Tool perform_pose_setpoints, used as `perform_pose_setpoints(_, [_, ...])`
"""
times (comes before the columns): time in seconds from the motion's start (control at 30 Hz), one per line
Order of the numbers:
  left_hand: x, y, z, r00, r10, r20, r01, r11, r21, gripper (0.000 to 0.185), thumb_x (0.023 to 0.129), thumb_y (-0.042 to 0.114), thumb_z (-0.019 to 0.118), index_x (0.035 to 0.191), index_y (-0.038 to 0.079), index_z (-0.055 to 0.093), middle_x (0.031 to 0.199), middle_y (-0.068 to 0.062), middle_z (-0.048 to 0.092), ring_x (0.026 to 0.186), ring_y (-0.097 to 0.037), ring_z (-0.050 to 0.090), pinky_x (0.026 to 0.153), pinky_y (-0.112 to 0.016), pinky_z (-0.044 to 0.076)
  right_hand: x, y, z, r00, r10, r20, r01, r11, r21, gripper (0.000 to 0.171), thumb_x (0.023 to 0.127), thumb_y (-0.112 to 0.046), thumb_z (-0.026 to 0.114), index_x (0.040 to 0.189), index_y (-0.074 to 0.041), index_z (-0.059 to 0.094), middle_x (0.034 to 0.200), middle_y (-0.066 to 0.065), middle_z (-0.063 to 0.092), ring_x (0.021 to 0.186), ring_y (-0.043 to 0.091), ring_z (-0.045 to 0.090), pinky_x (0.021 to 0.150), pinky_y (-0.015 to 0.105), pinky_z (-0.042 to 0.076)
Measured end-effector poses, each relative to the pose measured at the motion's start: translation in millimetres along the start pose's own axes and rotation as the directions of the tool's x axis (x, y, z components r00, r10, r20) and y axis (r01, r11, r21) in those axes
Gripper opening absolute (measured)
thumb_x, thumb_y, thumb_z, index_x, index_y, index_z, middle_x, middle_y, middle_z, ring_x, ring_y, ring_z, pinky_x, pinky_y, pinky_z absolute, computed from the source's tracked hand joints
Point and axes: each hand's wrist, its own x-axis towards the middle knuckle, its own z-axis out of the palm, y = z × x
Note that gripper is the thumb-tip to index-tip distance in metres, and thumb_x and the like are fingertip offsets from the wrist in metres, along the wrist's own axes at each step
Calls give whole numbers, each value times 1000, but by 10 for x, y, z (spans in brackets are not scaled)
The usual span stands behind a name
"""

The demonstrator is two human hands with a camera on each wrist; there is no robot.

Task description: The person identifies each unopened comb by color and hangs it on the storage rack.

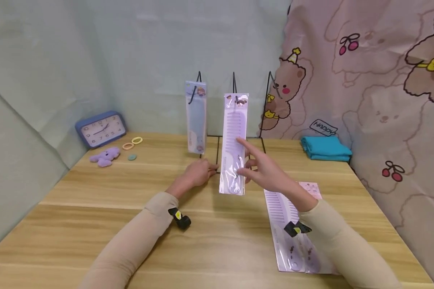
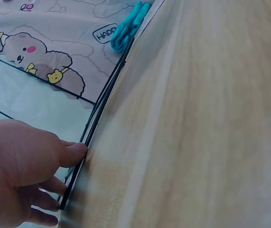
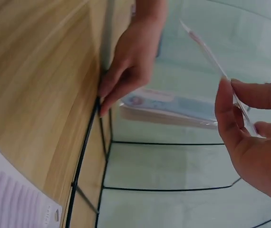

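Note:
My right hand point(image 1: 265, 166) holds a packaged purple comb point(image 1: 233, 136) upright in front of the middle hook of a black wire rack point(image 1: 264, 108). The right wrist view shows this packet point(image 3: 211, 57) edge-on, between thumb and fingers. Whether its top is on the hook, I cannot tell. Low down, my left hand point(image 1: 199, 172) pinches the front base wire of the rack; its thumb lies on the wire in the left wrist view point(image 2: 35, 166). From the left hook hangs a pale blue packet point(image 1: 196, 118). More packaged purple combs point(image 1: 280, 208) lie on the table, partly under the right forearm.
At the back left are a blue clock point(image 1: 101, 129), a purple plush toy point(image 1: 105, 156), two hair ties point(image 1: 137, 140) and a small green disc point(image 1: 132, 157). A folded turquoise cloth point(image 1: 325, 148) lies at the back right. Curtains stand behind the wooden table point(image 1: 209, 253).

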Motion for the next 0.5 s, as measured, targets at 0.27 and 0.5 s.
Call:
perform_pose_setpoints(0.27, [-24, -19, 22, 999, 30, -27, -29, 999, 45, 29, 101, 26, 60, 126, 16, 71, 117, -20, 68, 106, -41, 63, 84, -55, 53, 471, 369, -33, 992, 7, -125, -13, 999, -50, 88, 87, 13, 69, 159, -15, 26, 105, 20, 49, 76, 29, 66, 65, 50, 59])
perform_pose_setpoints(0.5, [-15, 0, -7, 1000, 10, 3, -10, 999, 52, 31, 102, 26, 60, 130, 16, 68, 118, -19, 67, 104, -38, 62, 84, -52, 53, 646, 624, -122, 993, -20, -116, 9, 996, -92, 82, 92, 7, 66, 160, -18, 25, 110, 20, 49, 81, 32, 67, 64, 50, 57])
